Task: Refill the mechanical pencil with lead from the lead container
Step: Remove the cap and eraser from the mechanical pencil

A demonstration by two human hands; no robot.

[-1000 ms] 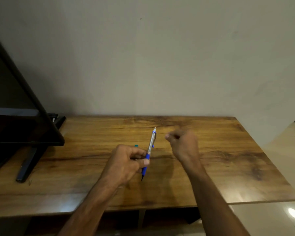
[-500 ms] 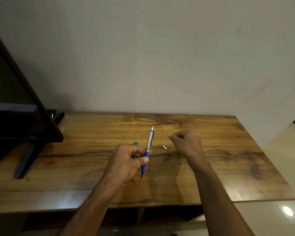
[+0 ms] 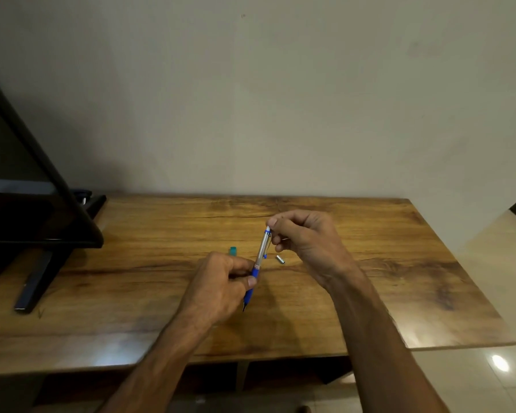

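Two hands on pencil (image 3: 262, 251): left hand (image 3: 221, 289) grips barrel, right hand (image 3: 306, 238) fingers pinch top.

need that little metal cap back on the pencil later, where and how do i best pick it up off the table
The metal cap lies on its side on the table, just right of the pencil. Come straight down from above with thumb and forefinger and pinch across its round sides at the middle. It will likely roll, so close gently.

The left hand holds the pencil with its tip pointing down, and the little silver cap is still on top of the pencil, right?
Not quite. The head view shows the silver cap lying on the table, off the pencil. The left hand does hold it tip down.
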